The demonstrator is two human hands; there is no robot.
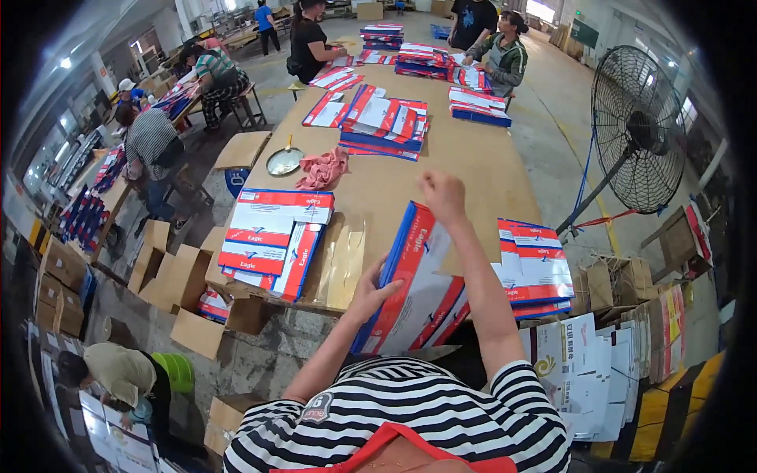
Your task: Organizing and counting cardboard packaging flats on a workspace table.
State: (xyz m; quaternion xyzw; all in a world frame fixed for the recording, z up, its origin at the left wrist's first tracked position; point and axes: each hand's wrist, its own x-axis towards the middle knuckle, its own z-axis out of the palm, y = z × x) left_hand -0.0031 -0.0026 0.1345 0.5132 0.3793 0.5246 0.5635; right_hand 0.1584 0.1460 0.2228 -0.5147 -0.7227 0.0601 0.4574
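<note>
A bundle of flat red, white and blue cartons (418,292) stands tilted on edge at the near table edge, in front of my body. My left hand (374,292) grips its left side, thumb on the printed face. Past the bundle's top, my right hand (443,195) is raised over the table with its fingers curled into a fist. Whether anything is inside that fist is hidden. To the left lies a stack of similar cartons (276,236), and another carton stack (536,264) sits to the right of my forearm.
On the brown table (473,158) are a pink cloth (322,169), a round dish (285,162) and more carton piles (386,118). A large fan (637,118) stands at the right. Cardboard boxes (185,284) lie at the left. Several people work around the tables.
</note>
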